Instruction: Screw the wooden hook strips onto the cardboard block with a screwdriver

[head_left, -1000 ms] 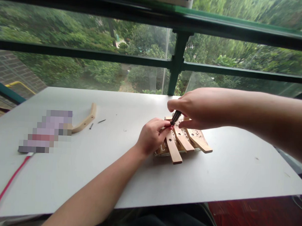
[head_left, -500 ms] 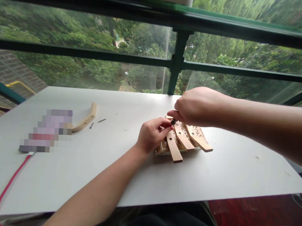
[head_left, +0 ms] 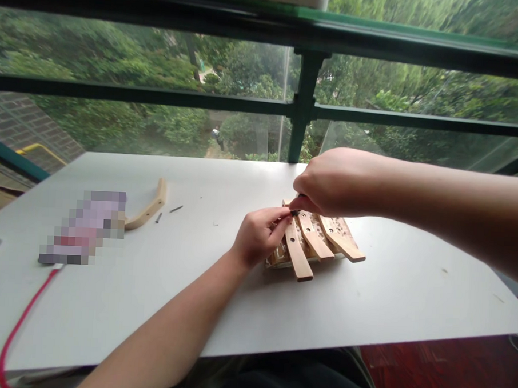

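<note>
My right hand (head_left: 326,181) is closed in a fist around a small dark tool (head_left: 295,212), most of which its fingers hide. Thumb and fingertips of my left hand (head_left: 257,234) pinch at the lower end of that tool, over the upper part of the leftmost bent wooden piece (head_left: 299,258). A second bent wooden piece (head_left: 317,242) and a third (head_left: 342,244) lie beside it, with dark holes or screw heads in their faces. All three rest across a flat packet (head_left: 277,255) with a clear wrapping and brown spots.
On the white table (head_left: 186,294) lie another bent wooden piece (head_left: 150,209) and two thin screws (head_left: 176,209), left of my hands. A blurred-out phone-like device (head_left: 83,226) with a red cable (head_left: 26,315) is further left. A green railing (head_left: 303,104) with glass borders the far edge.
My right fist has shifted slightly left, and the dark tool sits a little lower. My left hand keeps its pinch at nearly the same spot. The wooden pieces stay on the packet.
</note>
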Tool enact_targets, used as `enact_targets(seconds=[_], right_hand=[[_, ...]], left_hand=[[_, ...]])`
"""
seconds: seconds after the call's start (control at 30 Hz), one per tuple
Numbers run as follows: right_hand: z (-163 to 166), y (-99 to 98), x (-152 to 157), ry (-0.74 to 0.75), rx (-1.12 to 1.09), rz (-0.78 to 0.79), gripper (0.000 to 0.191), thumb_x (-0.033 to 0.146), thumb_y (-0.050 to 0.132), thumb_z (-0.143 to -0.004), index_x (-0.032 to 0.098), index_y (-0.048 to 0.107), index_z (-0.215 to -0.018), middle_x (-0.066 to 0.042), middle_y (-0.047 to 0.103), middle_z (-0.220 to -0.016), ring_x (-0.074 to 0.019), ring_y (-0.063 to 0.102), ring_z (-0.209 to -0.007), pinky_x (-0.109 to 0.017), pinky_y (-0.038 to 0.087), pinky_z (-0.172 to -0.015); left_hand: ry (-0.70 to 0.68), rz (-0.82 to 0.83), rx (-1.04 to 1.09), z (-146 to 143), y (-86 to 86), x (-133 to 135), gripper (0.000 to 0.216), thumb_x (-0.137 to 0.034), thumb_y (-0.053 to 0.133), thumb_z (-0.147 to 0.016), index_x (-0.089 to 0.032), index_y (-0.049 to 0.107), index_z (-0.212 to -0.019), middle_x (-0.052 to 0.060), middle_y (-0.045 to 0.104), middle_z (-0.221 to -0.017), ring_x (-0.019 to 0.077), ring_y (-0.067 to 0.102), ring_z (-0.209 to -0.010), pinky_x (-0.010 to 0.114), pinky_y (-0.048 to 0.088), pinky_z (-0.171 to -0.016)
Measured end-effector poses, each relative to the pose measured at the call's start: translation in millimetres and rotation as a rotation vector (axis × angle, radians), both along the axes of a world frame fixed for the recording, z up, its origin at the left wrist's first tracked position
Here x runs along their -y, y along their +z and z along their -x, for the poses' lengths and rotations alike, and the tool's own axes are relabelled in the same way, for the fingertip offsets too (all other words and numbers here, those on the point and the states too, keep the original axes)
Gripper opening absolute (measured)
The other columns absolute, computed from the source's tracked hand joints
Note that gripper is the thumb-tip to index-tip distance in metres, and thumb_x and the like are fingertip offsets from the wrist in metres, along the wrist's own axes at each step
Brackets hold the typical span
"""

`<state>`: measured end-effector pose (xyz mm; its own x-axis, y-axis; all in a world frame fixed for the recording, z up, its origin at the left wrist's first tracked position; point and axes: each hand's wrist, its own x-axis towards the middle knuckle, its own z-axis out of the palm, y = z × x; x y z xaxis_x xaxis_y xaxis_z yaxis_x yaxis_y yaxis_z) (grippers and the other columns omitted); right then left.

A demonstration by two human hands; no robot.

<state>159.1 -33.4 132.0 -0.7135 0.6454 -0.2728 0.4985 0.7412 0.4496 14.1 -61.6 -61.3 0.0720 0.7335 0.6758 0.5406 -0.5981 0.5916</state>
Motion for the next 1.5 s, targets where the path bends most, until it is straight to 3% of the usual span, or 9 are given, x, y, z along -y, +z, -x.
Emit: enact_targets(seconds=[0.17, 0.23, 0.33, 0.47, 0.83, 1.0, 1.13, 1.37, 1.5], right_hand=[[-4, -5.8, 0, -0.049, -0.063, -0.009, 0.062, 0.057, 0.033, -0.099, 0.013, 0.075, -0.087, -0.012, 0.066, -0.066, -0.0212, 0.061, -0.064, -0.032, 0.035, -0.058], [-11, -6.4, -3, -0.002, -0.133, 0.009, 0.055, 0.059, 0.041, -0.096, 0.015, 0.073, -0.1, -0.01, 0.068, -0.07, -0.021, 0.06, -0.064, -0.031, 0.033, -0.056], [-20, -4.3, -7, 0.133, -0.155, 0.105, 0.035, 0.038, 0.06, -0.089, 0.019, 0.065, -0.119, -0.007, 0.07, -0.081, -0.0178, 0.058, -0.065, -0.029, 0.031, -0.055], [-17, -0.3, -4, 0.128, -0.024, 0.081, 0.019, 0.024, 0.054, -0.093, 0.016, 0.07, -0.1, -0.007, 0.066, -0.074, -0.0156, 0.055, -0.063, -0.029, 0.03, -0.057], [-7, -9.3, -6, -0.055, -0.109, -0.047, 0.057, 0.053, 0.036, -0.098, 0.014, 0.075, -0.083, -0.01, 0.065, -0.062, -0.0183, 0.058, -0.058, -0.031, 0.033, -0.055], [-22, -9.2, -8, 0.132, -0.183, 0.124, 0.029, 0.036, 0.061, -0.088, 0.02, 0.067, -0.112, -0.005, 0.067, -0.076, -0.0152, 0.054, -0.059, -0.027, 0.029, -0.053], [-20, -9.7, -8, 0.175, -0.082, 0.101, 0.015, 0.023, 0.058, -0.09, 0.019, 0.068, -0.101, -0.003, 0.061, -0.069, -0.0126, 0.047, -0.054, -0.028, 0.026, -0.051], [-6, -12.3, -10, 0.062, -0.046, -0.014, 0.046, 0.048, 0.044, -0.098, 0.016, 0.074, -0.087, -0.009, 0.064, -0.064, -0.0177, 0.055, -0.056, -0.03, 0.031, -0.053], [-2, -14.6, -8, 0.0, -0.065, -0.032, 0.05, 0.052, 0.045, -0.097, 0.015, 0.075, -0.082, -0.01, 0.065, -0.063, -0.0181, 0.058, -0.058, -0.03, 0.034, -0.055]], left_hand=[[0.039, 0.049, 0.009, -2, 3.5, 0, 0.008, -0.026, 0.075, -0.082, -0.019, 0.073, -0.085, 0.002, 0.076, -0.078, 0.015, 0.069, -0.064, 0.026, 0.057, -0.063], [0.007, 0.074, -0.006, -2, 5.8, -1, 0.005, -0.023, 0.072, -0.084, -0.019, 0.073, -0.088, 0.002, 0.077, -0.081, 0.0156, 0.07, -0.068, 0.026, 0.058, -0.066], [-0.064, 0.107, -0.004, 0, 8.1, -2, 0.013, -0.02, 0.067, -0.087, -0.02, 0.074, -0.098, 0.003, 0.079, -0.091, 0.0164, 0.073, -0.076, 0.027, 0.06, -0.072], [-0.115, 0.115, -0.012, 2, 6.2, -2, 0.015, -0.021, 0.064, -0.09, -0.021, 0.075, -0.101, 0.004, 0.079, -0.099, 0.0183, 0.075, -0.084, 0.028, 0.061, -0.077], [0.0, 0.109, 0.097, -5, 4.3, 0, 0.017, -0.021, 0.075, -0.082, -0.019, 0.07, -0.099, 0.002, 0.077, -0.085, 0.0142, 0.072, -0.07, 0.025, 0.061, -0.068], [-0.052, 0.141, 0.087, -4, 7.9, 2, 0.025, -0.021, 0.071, -0.086, -0.02, 0.061, -0.11, 0.003, 0.077, -0.091, 0.0165, 0.075, -0.081, 0.027, 0.062, -0.073], [-0.084, 0.183, 0.111, -4, 5.9, 3, 0.025, -0.021, 0.068, -0.089, -0.021, 0.056, -0.111, 0.002, 0.078, -0.092, 0.0166, 0.076, -0.084, 0.027, 0.061, -0.075], [-0.071, 0.162, 0.104, -1, 3.4, 5, 0.028, -0.02, 0.058, -0.094, -0.023, 0.056, -0.121, 0.003, 0.078, -0.097, 0.0154, 0.075, -0.089, 0.025, 0.06, -0.079], [-0.068, 0.132, 0.128, 1, 2.4, 3, 0.032, -0.023, 0.068, -0.087, -0.021, 0.058, -0.118, 0.003, 0.076, -0.092, 0.015, 0.074, -0.082, 0.023, 0.06, -0.071]])
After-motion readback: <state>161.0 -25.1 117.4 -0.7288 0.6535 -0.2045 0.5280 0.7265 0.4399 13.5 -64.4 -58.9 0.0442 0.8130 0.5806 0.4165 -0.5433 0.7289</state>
